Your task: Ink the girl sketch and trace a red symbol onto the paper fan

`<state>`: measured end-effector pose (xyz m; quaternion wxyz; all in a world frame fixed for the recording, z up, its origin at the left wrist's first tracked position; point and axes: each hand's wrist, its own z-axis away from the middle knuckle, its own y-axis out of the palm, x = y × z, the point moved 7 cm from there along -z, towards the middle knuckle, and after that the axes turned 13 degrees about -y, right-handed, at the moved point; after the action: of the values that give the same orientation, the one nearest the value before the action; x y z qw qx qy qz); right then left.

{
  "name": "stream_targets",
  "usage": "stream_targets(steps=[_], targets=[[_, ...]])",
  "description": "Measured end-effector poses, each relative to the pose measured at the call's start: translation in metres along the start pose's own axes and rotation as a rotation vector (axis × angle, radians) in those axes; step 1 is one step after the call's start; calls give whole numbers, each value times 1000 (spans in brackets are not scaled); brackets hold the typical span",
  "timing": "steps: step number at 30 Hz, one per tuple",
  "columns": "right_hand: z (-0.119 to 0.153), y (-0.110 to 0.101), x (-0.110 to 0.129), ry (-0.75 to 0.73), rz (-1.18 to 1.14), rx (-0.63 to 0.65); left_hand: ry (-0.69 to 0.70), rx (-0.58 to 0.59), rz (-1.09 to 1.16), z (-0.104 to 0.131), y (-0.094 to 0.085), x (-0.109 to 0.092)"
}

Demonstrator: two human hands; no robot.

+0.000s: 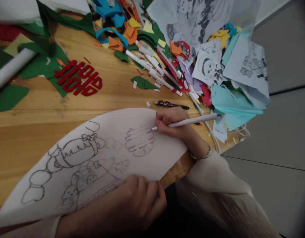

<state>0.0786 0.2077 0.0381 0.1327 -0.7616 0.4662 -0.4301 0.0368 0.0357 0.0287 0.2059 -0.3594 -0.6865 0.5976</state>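
A large white sheet of paper with a rounded far edge lies on the wooden table. On it are pencil drawings of figures and a double-happiness character outlined in a thin purplish line. My right hand is closed around a white marker pen, whose tip meets the paper at the character's upper right. Down at the paper's near edge, my left hand has its fingers curled closed over the sheet; the fingertips are hidden. Just beyond my right hand rests a dark patterned pen.
A red cut-out double-happiness character lies at the far left by green felt pieces. Several markers, colourful scraps and a white cable crowd the back right. Printed drawings and turquoise sheets stand behind them.
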Motion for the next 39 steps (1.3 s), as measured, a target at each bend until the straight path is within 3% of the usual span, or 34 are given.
stream_targets(steps=[12,21,39], targets=[[0,3,-3,14,6,32,18,-5,-6,1,-3,0],[-2,7,-1,24,-118,26,9,-10,-8,0,-3,1],[-1,1,-2,1,42,6,17,2,-3,1,-1,1]])
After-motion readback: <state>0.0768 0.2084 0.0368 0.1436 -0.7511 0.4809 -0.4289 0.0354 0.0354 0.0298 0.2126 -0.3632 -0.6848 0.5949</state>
